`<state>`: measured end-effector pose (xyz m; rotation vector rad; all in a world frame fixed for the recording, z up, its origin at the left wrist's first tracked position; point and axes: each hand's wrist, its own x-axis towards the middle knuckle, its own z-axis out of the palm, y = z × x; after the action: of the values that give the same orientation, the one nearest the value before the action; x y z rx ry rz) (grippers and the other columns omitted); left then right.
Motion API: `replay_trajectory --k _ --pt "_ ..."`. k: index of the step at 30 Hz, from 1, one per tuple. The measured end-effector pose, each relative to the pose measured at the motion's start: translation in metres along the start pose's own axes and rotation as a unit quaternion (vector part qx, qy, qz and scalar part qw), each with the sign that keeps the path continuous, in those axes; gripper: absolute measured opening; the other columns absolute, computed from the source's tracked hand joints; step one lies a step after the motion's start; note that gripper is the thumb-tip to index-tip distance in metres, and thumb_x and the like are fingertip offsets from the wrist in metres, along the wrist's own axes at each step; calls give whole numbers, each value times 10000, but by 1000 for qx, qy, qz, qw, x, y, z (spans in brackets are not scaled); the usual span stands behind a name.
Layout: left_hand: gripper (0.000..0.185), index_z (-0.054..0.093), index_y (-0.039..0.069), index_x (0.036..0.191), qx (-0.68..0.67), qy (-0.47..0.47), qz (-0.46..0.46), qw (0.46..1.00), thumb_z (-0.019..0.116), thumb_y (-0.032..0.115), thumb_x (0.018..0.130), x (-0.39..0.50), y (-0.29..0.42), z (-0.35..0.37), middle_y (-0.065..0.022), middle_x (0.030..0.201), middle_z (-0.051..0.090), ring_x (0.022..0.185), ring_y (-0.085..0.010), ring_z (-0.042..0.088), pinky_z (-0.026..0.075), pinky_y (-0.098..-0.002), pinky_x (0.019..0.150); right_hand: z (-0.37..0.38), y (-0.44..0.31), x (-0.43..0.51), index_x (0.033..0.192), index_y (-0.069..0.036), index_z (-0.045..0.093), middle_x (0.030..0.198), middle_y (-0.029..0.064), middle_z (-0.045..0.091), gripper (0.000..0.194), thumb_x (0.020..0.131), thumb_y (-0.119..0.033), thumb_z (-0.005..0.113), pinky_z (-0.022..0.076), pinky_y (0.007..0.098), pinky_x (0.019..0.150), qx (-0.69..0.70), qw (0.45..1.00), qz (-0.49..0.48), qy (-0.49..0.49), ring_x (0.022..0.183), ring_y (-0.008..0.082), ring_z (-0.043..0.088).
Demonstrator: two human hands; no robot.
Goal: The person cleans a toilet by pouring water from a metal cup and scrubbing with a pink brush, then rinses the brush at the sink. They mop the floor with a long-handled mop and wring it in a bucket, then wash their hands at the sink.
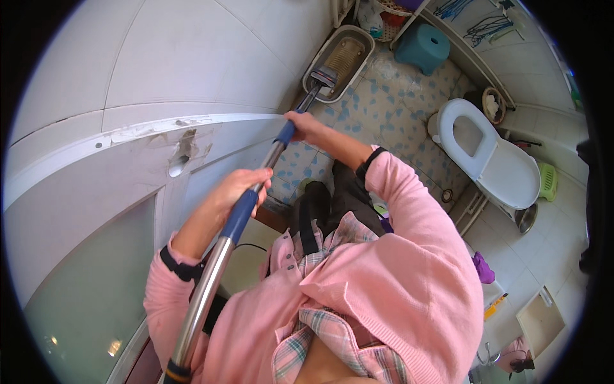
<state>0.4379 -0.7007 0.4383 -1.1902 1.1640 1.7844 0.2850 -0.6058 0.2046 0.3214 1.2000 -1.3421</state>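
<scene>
A long mop with a steel pole (204, 288) and blue grip sleeves runs diagonally from the lower left up to a wash bucket. My left hand (240, 192) is wrapped round the pole at the upper end of a blue sleeve. Farther down the pole, my right hand (304, 127) grips it by another blue sleeve. The mop's flat head (324, 77) is inside the grey oblong bucket (368, 41), over a ribbed brown washboard-like surface (344, 57). Whether the head touches that surface, I cannot tell.
A white wall and door frame (172, 120) with a damaged hole run close on the left. A teal stool (424, 48) stands beyond the bucket, near a rack. To the right are a toilet with its seat ring (443, 122) down and a small waste basket (494, 105).
</scene>
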Motion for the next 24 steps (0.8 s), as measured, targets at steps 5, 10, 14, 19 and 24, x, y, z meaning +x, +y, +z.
replay_trajectory --k 5,10,14,19,24 --pt "279 566 77 854 5 18 -9 1000 598 344 929 -58 8 8 -26 567 569 361 -100 498 384 -217 322 -59 -17 87 922 -33 553 796 110 621 337 818 -337 656 593 412 620 -16 1000 23 -1 664 257 659" --pt "233 564 72 942 -6 28 -48 998 583 304 930 -127 16 21 -22 592 563 391 -89 488 390 -210 353 -111 -44 142 923 -68 557 791 88 620 317 836 -360 644 587 408 621 -7 999 -2 50 672 247 656" --pt "348 476 31 1183 -9 40 -56 998 591 235 925 -159 28 31 -39 597 563 394 -91 483 393 -213 364 -138 -63 154 919 -106 533 785 74 601 351 861 -440 625 552 392 588 -48 998 11 48 648 208 632" --pt "554 333 107 1417 87 10 3 996 580 181 927 -130 55 48 -46 617 576 407 -110 507 414 -233 368 -127 -72 140 833 -25 603 845 137 624 408 849 -433 617 550 437 681 -315 947 -49 45 745 275 649" --pt "426 441 112 1340 62 -55 57 995 559 192 938 -34 107 48 -50 639 584 409 -103 516 423 -239 360 -79 -83 57 1226 -68 593 1197 179 608 468 760 -68 553 430 409 990 -591 722 -360 -25 1133 363 547"
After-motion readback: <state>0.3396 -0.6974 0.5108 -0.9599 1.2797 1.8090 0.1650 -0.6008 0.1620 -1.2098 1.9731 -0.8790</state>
